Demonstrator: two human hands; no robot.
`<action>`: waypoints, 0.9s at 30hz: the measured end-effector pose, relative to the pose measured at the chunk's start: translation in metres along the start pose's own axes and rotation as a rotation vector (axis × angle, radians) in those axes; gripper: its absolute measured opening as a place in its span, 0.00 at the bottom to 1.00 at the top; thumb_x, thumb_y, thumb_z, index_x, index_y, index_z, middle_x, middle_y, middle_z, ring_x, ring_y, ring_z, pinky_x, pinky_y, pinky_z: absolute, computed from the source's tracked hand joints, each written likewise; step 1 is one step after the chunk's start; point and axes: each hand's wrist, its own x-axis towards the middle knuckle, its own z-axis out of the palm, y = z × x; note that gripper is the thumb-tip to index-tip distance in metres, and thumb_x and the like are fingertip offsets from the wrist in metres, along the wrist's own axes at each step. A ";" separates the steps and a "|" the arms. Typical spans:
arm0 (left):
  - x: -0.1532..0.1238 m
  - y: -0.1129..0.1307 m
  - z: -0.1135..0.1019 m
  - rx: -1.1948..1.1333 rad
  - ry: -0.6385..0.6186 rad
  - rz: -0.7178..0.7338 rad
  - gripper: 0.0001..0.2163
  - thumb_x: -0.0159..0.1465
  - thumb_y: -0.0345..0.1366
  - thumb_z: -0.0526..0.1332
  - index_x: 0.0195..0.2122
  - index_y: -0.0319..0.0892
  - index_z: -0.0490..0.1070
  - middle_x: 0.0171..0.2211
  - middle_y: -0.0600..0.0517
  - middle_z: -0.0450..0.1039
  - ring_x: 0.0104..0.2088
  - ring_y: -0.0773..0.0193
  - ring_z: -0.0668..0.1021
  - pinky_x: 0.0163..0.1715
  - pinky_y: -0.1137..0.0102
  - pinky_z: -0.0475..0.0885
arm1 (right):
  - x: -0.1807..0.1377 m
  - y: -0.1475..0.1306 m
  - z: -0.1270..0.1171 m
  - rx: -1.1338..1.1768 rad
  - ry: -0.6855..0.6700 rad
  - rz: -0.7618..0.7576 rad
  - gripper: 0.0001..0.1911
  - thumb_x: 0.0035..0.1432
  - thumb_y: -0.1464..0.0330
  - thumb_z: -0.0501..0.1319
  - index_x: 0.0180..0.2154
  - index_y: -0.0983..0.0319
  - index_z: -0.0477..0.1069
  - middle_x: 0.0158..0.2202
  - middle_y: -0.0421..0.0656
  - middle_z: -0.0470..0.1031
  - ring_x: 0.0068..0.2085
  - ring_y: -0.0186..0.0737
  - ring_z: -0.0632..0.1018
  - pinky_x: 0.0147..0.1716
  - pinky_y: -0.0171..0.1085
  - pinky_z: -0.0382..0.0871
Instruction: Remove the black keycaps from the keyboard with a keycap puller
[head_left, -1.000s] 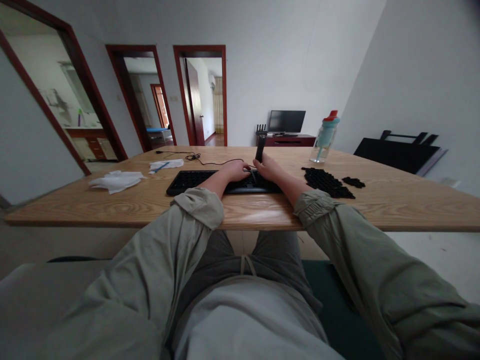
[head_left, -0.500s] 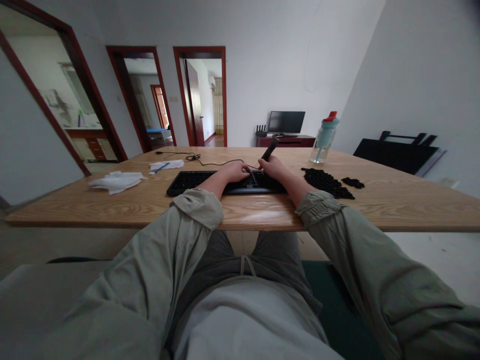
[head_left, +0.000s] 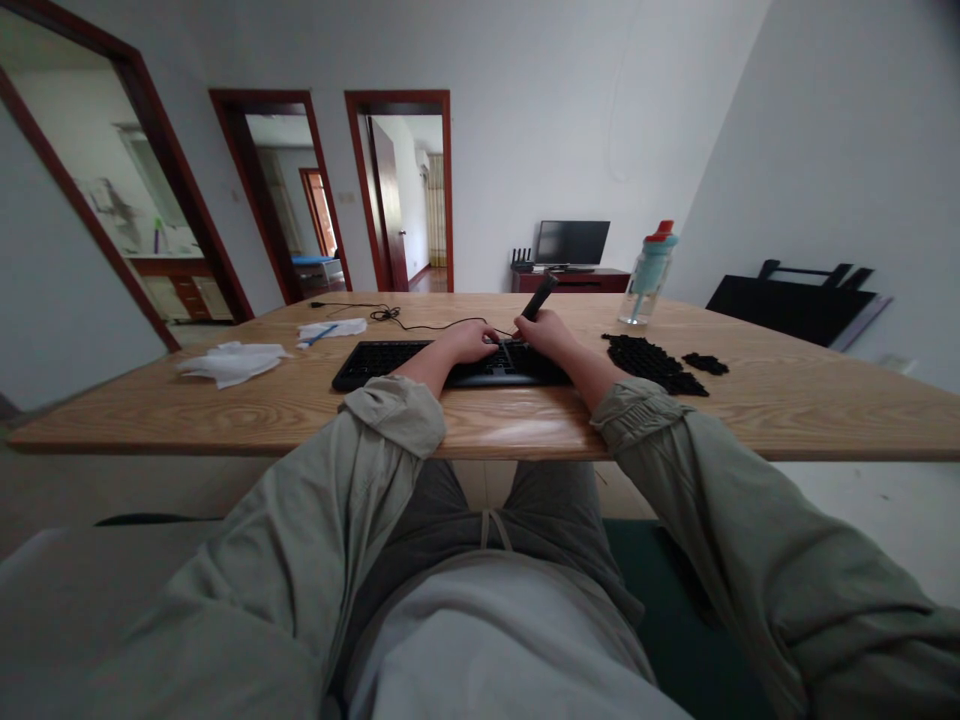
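A black keyboard lies near the table's front edge, partly covered by my hands and forearms. My left hand rests on its middle, fingers bent and closed against it; the fingertips show only in part. My right hand is wrapped round a thick black-handled tool, tilted with its butt end up and to the right. The tool's thin lower end points down at the keys by my left fingertips; its tip is too small to make out. Loose black keycaps lie in a patch right of the keyboard.
A smaller keycap cluster lies farther right. Behind stands a clear water bottle with a red lid. To the left are a crumpled white tissue, a blue-and-white stick-like item on another tissue, and a coiled black cable.
Both hands stay at almost the same spot on the keyboard. The tool in my right hand has shifted very slightly; the whole view has moved a touch.
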 end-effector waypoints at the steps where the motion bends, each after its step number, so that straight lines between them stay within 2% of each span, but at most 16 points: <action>1: 0.000 0.000 0.000 0.005 -0.004 0.000 0.16 0.61 0.39 0.60 0.48 0.45 0.78 0.43 0.51 0.80 0.40 0.62 0.78 0.44 0.72 0.71 | -0.001 0.000 0.000 -0.011 0.005 -0.001 0.16 0.59 0.64 0.56 0.38 0.69 0.77 0.38 0.54 0.81 0.35 0.44 0.79 0.33 0.34 0.69; 6: -0.001 0.002 -0.002 0.028 -0.006 0.007 0.16 0.61 0.38 0.59 0.49 0.44 0.78 0.44 0.50 0.79 0.41 0.61 0.78 0.43 0.72 0.71 | -0.003 -0.001 -0.003 -0.073 0.034 -0.018 0.17 0.59 0.63 0.55 0.36 0.68 0.77 0.37 0.54 0.80 0.35 0.45 0.79 0.33 0.35 0.69; 14: 0.003 -0.002 0.002 0.052 -0.021 0.009 0.17 0.62 0.39 0.57 0.49 0.44 0.77 0.43 0.50 0.80 0.40 0.61 0.78 0.42 0.71 0.71 | -0.006 -0.005 0.004 -0.071 -0.011 -0.093 0.15 0.61 0.64 0.56 0.37 0.68 0.76 0.37 0.52 0.80 0.35 0.42 0.78 0.35 0.34 0.69; 19: 0.002 0.000 0.000 0.088 -0.018 -0.010 0.18 0.61 0.41 0.58 0.50 0.45 0.78 0.43 0.49 0.80 0.40 0.60 0.78 0.41 0.70 0.71 | -0.007 -0.004 0.004 -0.041 -0.019 -0.095 0.14 0.61 0.65 0.54 0.31 0.67 0.75 0.32 0.51 0.79 0.30 0.40 0.77 0.32 0.34 0.68; 27: 0.002 0.000 0.001 0.082 -0.011 0.026 0.18 0.62 0.39 0.57 0.51 0.46 0.78 0.42 0.51 0.80 0.38 0.62 0.78 0.41 0.72 0.70 | -0.010 -0.005 0.004 -0.065 -0.009 -0.114 0.15 0.60 0.65 0.53 0.28 0.65 0.73 0.30 0.50 0.79 0.31 0.41 0.78 0.33 0.35 0.69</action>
